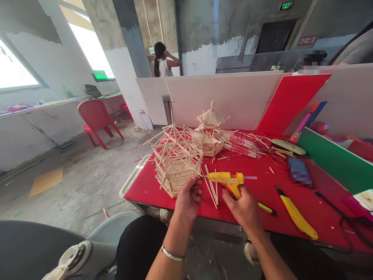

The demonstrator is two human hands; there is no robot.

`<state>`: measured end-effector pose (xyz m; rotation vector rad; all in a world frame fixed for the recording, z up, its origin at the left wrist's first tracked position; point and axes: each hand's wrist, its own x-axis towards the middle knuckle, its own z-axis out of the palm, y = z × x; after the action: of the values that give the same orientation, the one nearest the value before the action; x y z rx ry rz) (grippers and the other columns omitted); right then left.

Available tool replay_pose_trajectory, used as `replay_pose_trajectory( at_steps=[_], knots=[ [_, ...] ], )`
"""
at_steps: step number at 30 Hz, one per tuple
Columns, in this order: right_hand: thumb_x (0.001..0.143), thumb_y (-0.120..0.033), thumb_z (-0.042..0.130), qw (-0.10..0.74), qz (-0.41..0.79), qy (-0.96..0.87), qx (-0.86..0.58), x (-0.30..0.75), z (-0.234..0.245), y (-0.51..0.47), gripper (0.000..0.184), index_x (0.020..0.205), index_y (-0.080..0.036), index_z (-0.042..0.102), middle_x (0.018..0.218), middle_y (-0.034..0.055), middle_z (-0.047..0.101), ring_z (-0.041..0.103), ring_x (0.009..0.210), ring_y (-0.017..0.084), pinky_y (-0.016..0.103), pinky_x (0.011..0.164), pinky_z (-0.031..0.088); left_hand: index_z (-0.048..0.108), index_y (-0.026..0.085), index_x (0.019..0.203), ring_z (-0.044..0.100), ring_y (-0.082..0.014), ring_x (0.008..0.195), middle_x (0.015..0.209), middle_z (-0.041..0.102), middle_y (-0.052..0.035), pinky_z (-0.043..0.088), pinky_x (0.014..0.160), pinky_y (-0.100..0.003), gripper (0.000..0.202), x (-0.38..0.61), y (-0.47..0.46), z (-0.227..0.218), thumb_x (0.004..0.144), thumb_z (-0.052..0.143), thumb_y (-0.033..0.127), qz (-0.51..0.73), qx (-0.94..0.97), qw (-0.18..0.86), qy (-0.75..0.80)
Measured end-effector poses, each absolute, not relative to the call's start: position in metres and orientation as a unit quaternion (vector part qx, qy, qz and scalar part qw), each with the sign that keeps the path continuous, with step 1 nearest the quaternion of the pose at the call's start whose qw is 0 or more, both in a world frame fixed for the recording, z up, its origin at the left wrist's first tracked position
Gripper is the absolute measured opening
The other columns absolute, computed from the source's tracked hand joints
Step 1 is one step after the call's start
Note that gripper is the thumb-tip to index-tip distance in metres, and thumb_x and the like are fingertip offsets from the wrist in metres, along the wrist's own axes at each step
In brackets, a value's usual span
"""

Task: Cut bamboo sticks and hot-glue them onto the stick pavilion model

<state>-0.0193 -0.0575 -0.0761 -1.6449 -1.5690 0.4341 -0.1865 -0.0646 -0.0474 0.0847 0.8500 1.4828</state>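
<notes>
A hexagonal frame built of thin wooden sticks (175, 159) stands on the red table (262, 194) near its left edge. My left hand (189, 199) is closed against the frame's lower right corner, fingers pinching at a stick there. My right hand (244, 208) grips the handle of a yellow glue gun (226, 179), whose nozzle points left at the spot by my left fingers. A finished stick pagoda (210, 130) stands behind the frame. Loose sticks (212, 188) lie between my hands.
A yellow utility knife (297, 214) and black scissors (346, 223) lie to the right. White and red boards (288, 101) stand along the table's back, a green board (335, 159) at right. A red chair (97, 118) and a person (163, 60) are farther off.
</notes>
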Motion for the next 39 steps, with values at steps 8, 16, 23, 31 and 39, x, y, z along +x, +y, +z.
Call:
replay_pose_trajectory(
  at_steps=[8, 16, 23, 31, 39],
  knots=[
    [0.073, -0.047, 0.057, 0.405, 0.181, -0.614, -0.652, -0.0181, -0.0763, -0.0581, 0.026, 0.080, -0.022, 0.058, 0.058, 0.0008, 0.063, 0.058, 0.055, 0.020, 0.028, 0.055, 0.038, 0.067, 0.013, 0.083, 0.048, -0.0036, 0.044, 0.064, 0.063, 0.0019, 0.027, 0.034, -0.012, 0.026, -0.1849, -0.0648, -0.0473, 0.062, 0.081, 0.019, 0.651, 0.036, 0.655, 0.381],
    [0.072, -0.049, 0.057, 0.401, 0.174, -0.615, -0.656, -0.0170, -0.0766, -0.0590, 0.028, 0.077, -0.022, 0.057, 0.057, 0.0011, 0.062, 0.057, 0.054, 0.020, 0.028, 0.055, 0.039, 0.065, 0.014, 0.080, 0.048, -0.0032, 0.043, 0.064, 0.063, 0.0019, 0.028, 0.034, -0.012, 0.028, -0.1844, -0.0650, -0.0500, 0.060, 0.084, 0.020, 0.656, 0.046, 0.651, 0.379],
    [0.072, -0.048, 0.057, 0.396, 0.168, -0.616, -0.660, -0.0153, -0.0812, -0.0584, 0.027, 0.077, -0.022, 0.057, 0.057, 0.0005, 0.061, 0.057, 0.054, 0.020, 0.028, 0.055, 0.039, 0.064, 0.014, 0.080, 0.048, -0.0028, 0.043, 0.065, 0.063, 0.0022, 0.028, 0.034, -0.012, 0.030, -0.1853, -0.0631, -0.0509, 0.060, 0.086, 0.022, 0.658, 0.054, 0.653, 0.371],
    [0.072, -0.049, 0.058, 0.395, 0.170, -0.612, -0.664, -0.0151, -0.0808, -0.0586, 0.028, 0.079, -0.022, 0.057, 0.058, 0.0008, 0.061, 0.058, 0.055, 0.020, 0.028, 0.055, 0.039, 0.064, 0.013, 0.079, 0.049, -0.0030, 0.044, 0.065, 0.063, 0.0022, 0.029, 0.034, -0.011, 0.031, -0.1852, -0.0622, -0.0508, 0.059, 0.087, 0.021, 0.663, 0.057, 0.648, 0.371],
    [0.072, -0.049, 0.058, 0.401, 0.170, -0.611, -0.661, -0.0152, -0.0820, -0.0586, 0.027, 0.078, -0.022, 0.057, 0.057, 0.0000, 0.061, 0.057, 0.054, 0.019, 0.028, 0.054, 0.038, 0.064, 0.014, 0.081, 0.049, -0.0031, 0.044, 0.066, 0.063, 0.0023, 0.029, 0.034, -0.011, 0.031, -0.1849, -0.0615, -0.0512, 0.060, 0.086, 0.022, 0.663, 0.057, 0.646, 0.375]
  ],
)
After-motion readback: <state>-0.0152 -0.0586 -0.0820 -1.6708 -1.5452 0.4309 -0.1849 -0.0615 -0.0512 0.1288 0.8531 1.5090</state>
